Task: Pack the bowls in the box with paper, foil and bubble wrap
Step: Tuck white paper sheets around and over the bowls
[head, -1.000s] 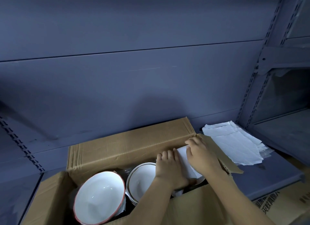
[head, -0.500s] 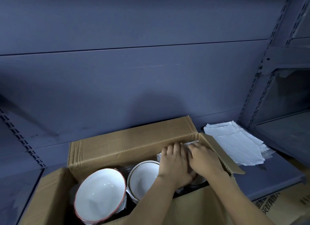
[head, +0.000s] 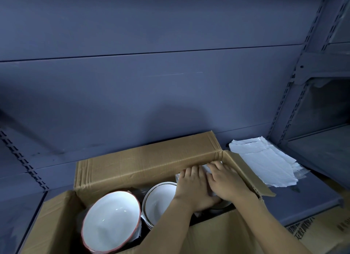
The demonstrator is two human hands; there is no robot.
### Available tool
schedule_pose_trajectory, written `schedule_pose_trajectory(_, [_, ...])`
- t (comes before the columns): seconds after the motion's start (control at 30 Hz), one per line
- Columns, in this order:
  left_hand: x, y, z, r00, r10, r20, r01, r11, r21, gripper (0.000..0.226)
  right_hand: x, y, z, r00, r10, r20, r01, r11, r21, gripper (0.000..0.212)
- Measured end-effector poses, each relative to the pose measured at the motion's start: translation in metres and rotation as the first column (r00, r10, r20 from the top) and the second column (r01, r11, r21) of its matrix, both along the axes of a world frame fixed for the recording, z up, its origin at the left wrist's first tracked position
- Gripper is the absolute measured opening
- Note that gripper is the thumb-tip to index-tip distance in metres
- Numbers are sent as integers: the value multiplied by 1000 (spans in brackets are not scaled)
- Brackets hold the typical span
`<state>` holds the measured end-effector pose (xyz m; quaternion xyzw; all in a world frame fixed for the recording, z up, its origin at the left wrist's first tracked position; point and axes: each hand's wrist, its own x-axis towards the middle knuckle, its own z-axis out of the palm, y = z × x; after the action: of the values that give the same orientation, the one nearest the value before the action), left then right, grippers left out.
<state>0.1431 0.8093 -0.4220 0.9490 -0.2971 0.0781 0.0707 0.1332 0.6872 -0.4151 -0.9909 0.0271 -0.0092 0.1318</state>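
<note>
Head view has you at the right end of the box (head: 147,164), both palms down on a white paper sheet (head: 206,168) laid over a bowl. Agreed?

Agreed. Your left grip (head: 191,189) and right grip (head: 225,183) lie side by side, fingers straight and flat. They press the sheet and curl round nothing. Only a sliver of the covered bowl (head: 221,206) shows below your wrists.

So how do you do this well?

I would press from the middle outward so the sheet moulds into the hollow, then tuck its far edge down against the box's back wall. Go gently: the ware looks breakable, and the next bowl sits just beside your left wrist.

And the count?

One box. Three bowls as far as you can see: a red-rimmed bowl (head: 111,221) at the left and a dark-rimmed bowl (head: 161,198) in the middle, both bare, and the covered one. One sheet under your palms, plus a paper stack (head: 265,164) on the shelf (head: 303,200) to the right, too layered to count. Foil or bubble wrap I cannot pick out for certain
</note>
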Motion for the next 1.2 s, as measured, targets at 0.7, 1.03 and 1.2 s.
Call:
schedule_pose_trajectory(0.7, [10, 12, 1, 979, 103, -178, -123, 987, -108, 99, 0, 0, 9, 999, -38, 4, 37, 993, 112, 39])
schedule_pose_trajectory(1.03, [9, 6, 8, 964, 195, -183, -209, 976, -62, 82, -17, 0, 13, 945, 77, 319, -43, 993, -112, 53])
schedule_pose_trajectory(1.2, [6, 12, 13, 981, 182, -73, -193, 959, -207, 34, -17, -6, 12, 979, 164, 120, -158, 985, -63, 66])
